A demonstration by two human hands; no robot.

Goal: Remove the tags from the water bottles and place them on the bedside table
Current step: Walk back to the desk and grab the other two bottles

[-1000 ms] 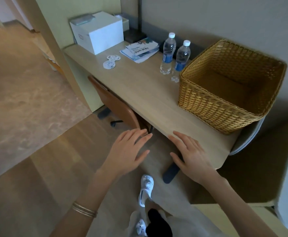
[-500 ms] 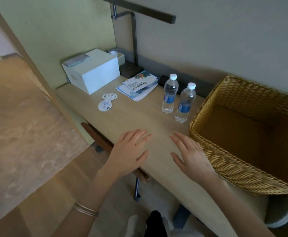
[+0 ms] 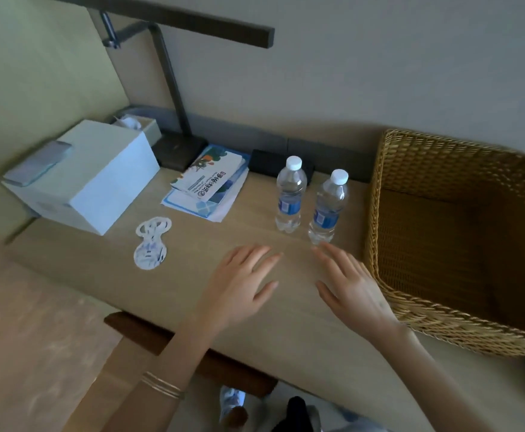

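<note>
Two clear water bottles with white caps and blue labels stand upright side by side on the wooden desk: the left bottle and the right bottle. Two white paper tags lie flat on the desk to the left. My left hand hovers over the desk with fingers straight, holding nothing, just in front of the left bottle. With its fingers spread and holding nothing, my right hand has its fingertips close to the base of the right bottle.
A large wicker basket fills the desk's right end. A white box with a phone on top sits at the left, leaflets and a dark lamp base behind. A brown chair back is under the desk edge.
The view has closed in on the desk and tilted up. Both hands have advanced from the desk's front edge to just short of the bottles, still holding nothing.
</note>
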